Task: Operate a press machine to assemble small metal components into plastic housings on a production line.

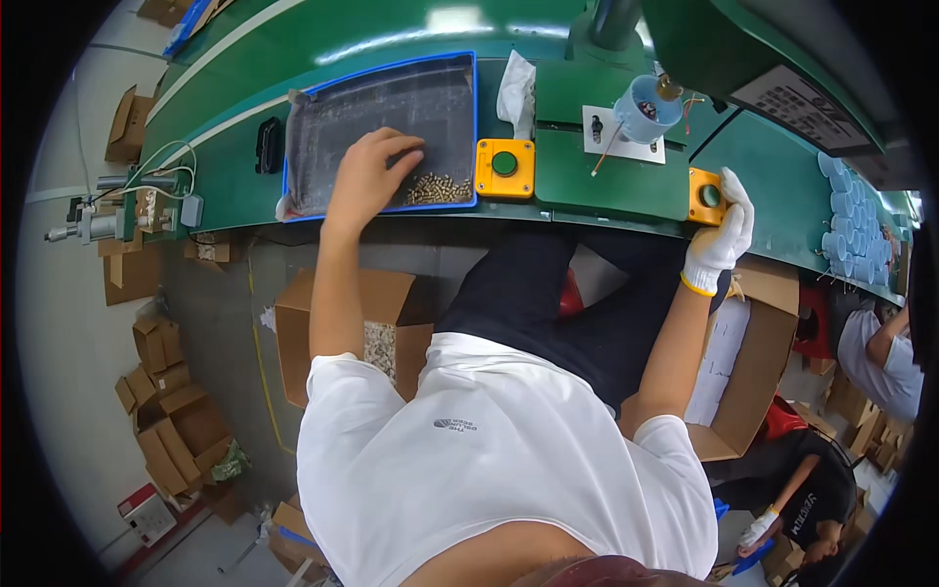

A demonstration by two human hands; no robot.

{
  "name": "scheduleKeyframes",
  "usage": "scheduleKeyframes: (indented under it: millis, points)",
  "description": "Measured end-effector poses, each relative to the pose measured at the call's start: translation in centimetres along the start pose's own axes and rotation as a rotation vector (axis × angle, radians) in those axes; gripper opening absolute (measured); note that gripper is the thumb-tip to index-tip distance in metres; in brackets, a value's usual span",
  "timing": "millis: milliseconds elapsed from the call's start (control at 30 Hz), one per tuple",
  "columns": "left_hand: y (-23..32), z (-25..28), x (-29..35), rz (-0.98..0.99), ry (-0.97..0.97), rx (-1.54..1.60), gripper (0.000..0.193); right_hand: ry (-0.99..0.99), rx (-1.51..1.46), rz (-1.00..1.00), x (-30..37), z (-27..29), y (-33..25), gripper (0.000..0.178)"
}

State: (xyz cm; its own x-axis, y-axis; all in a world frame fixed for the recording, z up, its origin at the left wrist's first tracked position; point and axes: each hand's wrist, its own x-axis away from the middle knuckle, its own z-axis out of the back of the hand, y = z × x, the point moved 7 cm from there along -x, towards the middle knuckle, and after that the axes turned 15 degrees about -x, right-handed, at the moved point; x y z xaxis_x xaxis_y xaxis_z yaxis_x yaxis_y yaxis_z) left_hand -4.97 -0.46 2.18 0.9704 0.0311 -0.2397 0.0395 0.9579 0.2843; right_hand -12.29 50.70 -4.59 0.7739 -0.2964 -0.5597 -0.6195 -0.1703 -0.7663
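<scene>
My bare left hand (377,168) is over a shallow blue-rimmed tray (475,108) with a dark lining. Its thumb and fingertips are pinched close together. Whatever lies between them, if anything, is too small to make out. A heap of small brass-coloured metal pieces (440,190) lies in the tray's near right corner, just beside this hand. My right hand (726,230) wears a white glove. It rests at the right side of a yellow button box (706,196) with a dark green button, fingers stretched along the box's edge and holding nothing visible.
A second yellow button box (504,168) stands beside the tray. Behind it lies crumpled white paper (516,93). A light blue cup (644,115) sits on a metal plate under a green machine head (763,59). Several similar cups (853,220) stand at right. Open cartons (342,293) flank my legs.
</scene>
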Motion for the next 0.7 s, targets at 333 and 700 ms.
scheduleKeyframes:
  millis: [333, 700]
  points:
    - [-1.0, -1.3, 1.3, -0.158, -0.290, -0.068, 0.016, -0.046, 0.083, 0.059, 0.3, -0.5, -0.3, 0.037]
    - [8.1, -3.6, -0.9, -0.109, -0.060, 0.279, 0.010, -0.033, 0.258, 0.134, -0.2, -1.0, -1.9, 0.016]
